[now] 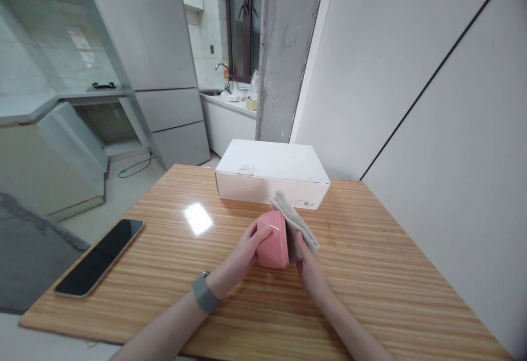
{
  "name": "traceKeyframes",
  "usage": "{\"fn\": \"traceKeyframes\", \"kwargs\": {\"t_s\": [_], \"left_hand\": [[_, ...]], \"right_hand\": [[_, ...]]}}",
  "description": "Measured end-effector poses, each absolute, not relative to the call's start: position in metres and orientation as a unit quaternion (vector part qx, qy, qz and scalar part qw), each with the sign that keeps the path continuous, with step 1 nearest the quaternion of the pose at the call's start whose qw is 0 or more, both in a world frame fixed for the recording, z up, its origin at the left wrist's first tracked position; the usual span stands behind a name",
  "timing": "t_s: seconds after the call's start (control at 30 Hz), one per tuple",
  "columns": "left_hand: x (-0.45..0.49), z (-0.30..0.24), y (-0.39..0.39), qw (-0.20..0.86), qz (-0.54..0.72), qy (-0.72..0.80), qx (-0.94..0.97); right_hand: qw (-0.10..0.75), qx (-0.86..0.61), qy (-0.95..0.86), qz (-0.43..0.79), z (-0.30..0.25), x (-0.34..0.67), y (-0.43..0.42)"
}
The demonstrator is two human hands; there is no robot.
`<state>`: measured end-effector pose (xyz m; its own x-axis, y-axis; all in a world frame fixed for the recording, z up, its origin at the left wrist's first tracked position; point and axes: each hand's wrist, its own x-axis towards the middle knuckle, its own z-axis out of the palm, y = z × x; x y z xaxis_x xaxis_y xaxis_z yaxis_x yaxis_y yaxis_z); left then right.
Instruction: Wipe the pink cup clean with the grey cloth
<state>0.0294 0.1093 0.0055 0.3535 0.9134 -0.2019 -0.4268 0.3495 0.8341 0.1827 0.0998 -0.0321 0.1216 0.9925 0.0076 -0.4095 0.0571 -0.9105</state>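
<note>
A pink faceted bowl (272, 246) is tipped on its side above the wooden table, its opening turned to the right. My left hand (252, 243) grips it from the left, thumb on the outer wall. On the other side, my right hand (307, 265) is closed on a folded grey cloth (297, 224), the thumb lying over its edge. The cloth sits against or just beside the bowl's rim; whether it reaches inside is hidden. A grey band (205, 292) is around my left wrist.
Behind the hands, a white cardboard box (272, 161) lies on the wooden table (370, 273). A dark-screened phone (101, 257) rests near the left edge. Beyond are a fridge (144, 32) and a sink tap (224, 73); a white wall (403, 48) borders the right side.
</note>
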Motion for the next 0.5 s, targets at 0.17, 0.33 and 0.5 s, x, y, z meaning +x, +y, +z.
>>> {"fn": "traceKeyframes", "kwargs": {"t_s": [0.17,0.33,0.5], "left_hand": [[0.024,0.005,0.111,0.744,0.478,0.285,0.369],[0.02,0.008,0.115,0.722,0.422,0.283,0.469],[0.024,0.011,0.114,0.657,0.434,0.336,0.517]], "right_hand": [[0.65,-0.408,-0.297,0.568,-0.02,0.18,0.102],[0.653,-0.389,-0.282,0.586,-0.006,0.182,0.1],[0.652,-0.39,-0.253,0.599,-0.005,0.182,0.099]]}}
